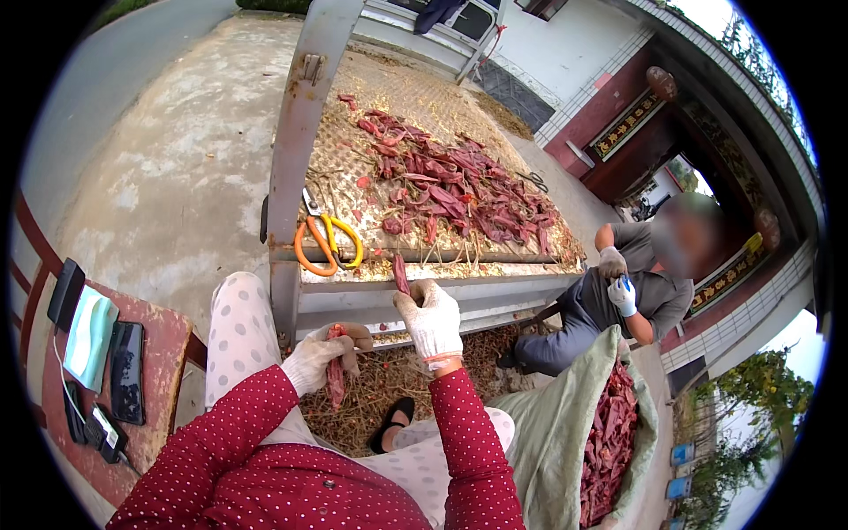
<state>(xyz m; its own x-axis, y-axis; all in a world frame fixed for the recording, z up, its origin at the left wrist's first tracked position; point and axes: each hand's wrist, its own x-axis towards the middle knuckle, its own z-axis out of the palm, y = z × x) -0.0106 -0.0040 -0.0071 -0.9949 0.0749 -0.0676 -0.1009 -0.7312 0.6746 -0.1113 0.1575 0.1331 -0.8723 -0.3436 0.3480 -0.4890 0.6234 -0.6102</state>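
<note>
My left hand (320, 359), in a white glove, is closed around a dried red chili pepper (336, 382) that hangs below the fingers. Higher and to the right, my gloved right hand (431, 323) pinches another dried chili (400, 274), held upright at the near edge of the metal truck bed (371, 299). On that bed lies a loose pile of dried chilies (450, 190) among pale chaff. Scissors (334, 252) with orange and yellow handles rest at the bed's near left corner, beyond my hands.
A green sack (549, 433) full of dried chilies stands at my right. Past it sits a co-worker (649, 265) with gloved hands together. A rusty post (299, 115) rises at the bed's left. A wooden chair (163, 353) at left bears a phone and a turquoise packet. Stalks litter the ground.
</note>
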